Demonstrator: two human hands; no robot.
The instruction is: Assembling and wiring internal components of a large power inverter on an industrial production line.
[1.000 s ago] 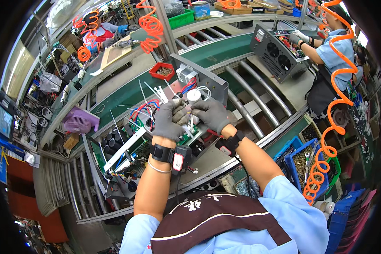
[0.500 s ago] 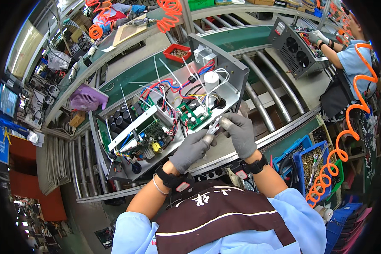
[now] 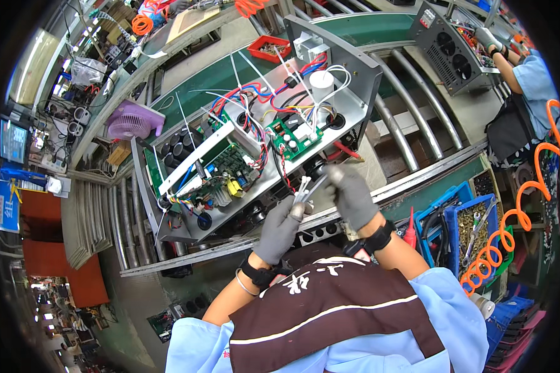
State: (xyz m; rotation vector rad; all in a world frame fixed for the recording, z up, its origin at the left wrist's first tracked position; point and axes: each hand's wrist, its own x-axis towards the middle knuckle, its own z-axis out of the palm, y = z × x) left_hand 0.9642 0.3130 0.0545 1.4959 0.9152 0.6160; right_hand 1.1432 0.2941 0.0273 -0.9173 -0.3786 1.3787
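My left hand [image 3: 281, 229], in a grey glove, is closed on a small bunch of thin white-tipped strips [image 3: 303, 186] that look like cable ties. Just right of it hovers my right hand [image 3: 353, 198], also gloved, its fingertips near the bunch but smeared by motion. Beyond both hands an open metal chassis [image 3: 230, 214] lies on the rollers. Inside it are a green circuit board [image 3: 292, 138], a denser board [image 3: 224, 180] at the left, a white cylinder [image 3: 321, 81] and red and blue wires. Several white cable ties stick up from the wiring.
Blue bins [image 3: 449, 233] of small hardware and a wrench stand at the right, beside a coiled orange hose [image 3: 510, 217]. A red parts tray [image 3: 269, 51] and purple fan [image 3: 130, 124] sit behind the chassis. A co-worker's gloved hand [image 3: 488, 38] is at another dark chassis [image 3: 448, 53].
My hands have drawn back from the chassis edge. The white-tipped bunch now shows more plainly in my left hand, and my right hand is farther from it. The whole view has shifted.
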